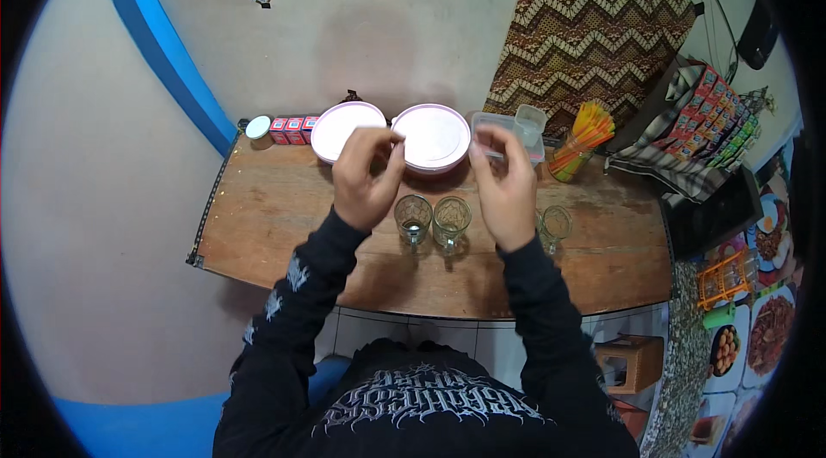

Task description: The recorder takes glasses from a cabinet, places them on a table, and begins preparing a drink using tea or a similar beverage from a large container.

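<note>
My left hand (368,180) is raised above the table, its thumb and fingertips close together at the edge of a white round lid on a tub (431,135). Whether anything thin is pinched there cannot be made out. Above the table to the right, my right hand (506,190) has curled fingers and a gap to the thumb, with nothing visible in it. It partly covers a clear plastic container (497,121). Between my forearms stand two glass mugs; the left mug (413,216) has something dark at its bottom, beside the right mug (452,219). Another glass mug (557,222) stands beyond my right wrist, with one more partly hidden.
Along the wall stand a white-lidded jar (259,131), small red-and-blue boxes (293,130), a second lidded tub (352,119) and a glass of orange and yellow straws (581,142). Hanging sachets (710,116) are at the right. The wooden table's (277,213) near edge faces me.
</note>
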